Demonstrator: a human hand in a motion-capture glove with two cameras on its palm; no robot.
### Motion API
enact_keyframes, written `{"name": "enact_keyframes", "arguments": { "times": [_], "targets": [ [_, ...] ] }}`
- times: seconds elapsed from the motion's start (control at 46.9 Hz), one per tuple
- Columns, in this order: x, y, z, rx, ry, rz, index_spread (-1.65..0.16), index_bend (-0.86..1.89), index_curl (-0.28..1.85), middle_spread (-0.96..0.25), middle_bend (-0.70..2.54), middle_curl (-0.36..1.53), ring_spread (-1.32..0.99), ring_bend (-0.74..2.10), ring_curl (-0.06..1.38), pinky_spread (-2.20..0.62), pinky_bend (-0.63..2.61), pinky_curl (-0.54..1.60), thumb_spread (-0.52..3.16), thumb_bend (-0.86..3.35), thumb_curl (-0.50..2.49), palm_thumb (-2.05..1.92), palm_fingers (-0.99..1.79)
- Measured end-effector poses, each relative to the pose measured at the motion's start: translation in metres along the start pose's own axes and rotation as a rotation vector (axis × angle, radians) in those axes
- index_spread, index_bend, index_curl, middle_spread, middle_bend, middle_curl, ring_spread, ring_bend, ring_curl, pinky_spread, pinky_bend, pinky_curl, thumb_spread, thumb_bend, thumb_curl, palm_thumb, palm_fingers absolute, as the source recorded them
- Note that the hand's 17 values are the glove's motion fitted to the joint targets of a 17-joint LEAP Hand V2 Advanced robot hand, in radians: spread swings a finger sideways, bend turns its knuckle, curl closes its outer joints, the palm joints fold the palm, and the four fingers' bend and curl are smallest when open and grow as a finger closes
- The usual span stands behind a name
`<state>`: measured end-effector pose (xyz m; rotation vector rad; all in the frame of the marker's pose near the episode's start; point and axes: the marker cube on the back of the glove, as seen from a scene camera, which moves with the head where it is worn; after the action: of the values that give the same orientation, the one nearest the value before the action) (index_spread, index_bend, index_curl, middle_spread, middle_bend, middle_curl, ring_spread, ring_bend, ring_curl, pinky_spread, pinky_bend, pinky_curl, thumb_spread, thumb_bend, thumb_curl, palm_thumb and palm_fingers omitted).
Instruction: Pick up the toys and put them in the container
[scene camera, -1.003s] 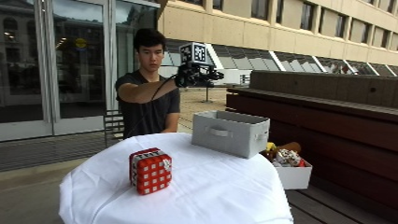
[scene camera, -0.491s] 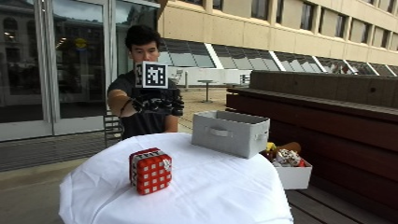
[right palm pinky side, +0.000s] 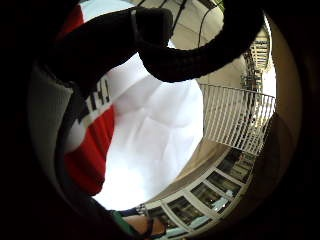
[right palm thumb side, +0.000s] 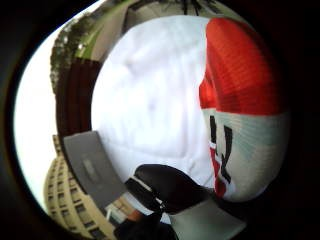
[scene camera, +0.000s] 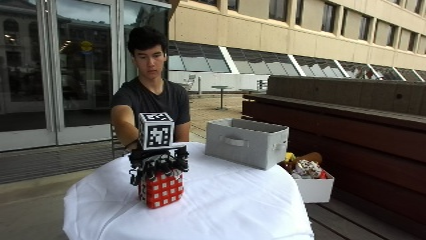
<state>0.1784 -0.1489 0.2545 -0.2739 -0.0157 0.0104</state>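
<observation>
Toy: a red cube toy with white squares stands on the round table, which has a white cloth, near the edge on the person's side.
Hand: the gloved right hand is on top of the toy, fingers curled down over its upper part; it seems to grip it.
Container: the grey fabric container stands on the same table, apart from the toy.
Beside: a white box with more toys sits on the bench next to the table.
</observation>
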Motion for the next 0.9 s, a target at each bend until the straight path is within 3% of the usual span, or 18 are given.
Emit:
{"name": "enact_keyframes", "arguments": {
  "times": [0.299,0.491,0.555,0.64,0.725,0.896],
  "targets": [
    [-0.001,0.004,0.041,-0.010,0.021,-0.007,-0.33,0.04,0.13,-0.02,0.07,0.22,0.01,0.26,0.27,0.00,1.52,0.42,0.93,0.01,0.26,0.09,-0.22],
    [0.006,0.008,0.060,0.022,0.000,0.046,-0.35,0.13,0.13,-0.04,0.15,0.20,-0.07,0.69,0.37,-0.22,1.51,0.39,1.04,0.18,0.31,0.43,0.24],
    [0.007,0.008,0.059,0.073,0.021,0.046,-0.35,0.13,0.12,-0.09,0.32,0.26,-0.18,0.86,0.41,-0.28,1.36,0.34,1.07,0.19,0.31,0.47,0.52],
    [0.006,0.011,0.055,0.158,0.054,0.034,-0.36,0.31,0.18,-0.17,0.63,0.36,-0.29,0.84,0.40,-0.35,1.13,0.28,1.13,0.26,0.33,0.59,0.95],
    [0.004,0.012,0.052,0.216,0.053,0.051,-0.35,0.39,0.22,-0.20,0.77,0.42,-0.36,0.81,0.40,-0.39,0.99,0.25,1.12,0.32,0.38,0.71,1.08],
    [-0.002,0.016,0.047,0.337,0.138,0.048,-0.31,0.54,0.33,-0.25,0.91,0.48,-0.42,0.85,0.43,-0.46,0.80,0.23,0.76,0.32,0.50,0.85,1.23]
  ]
}}
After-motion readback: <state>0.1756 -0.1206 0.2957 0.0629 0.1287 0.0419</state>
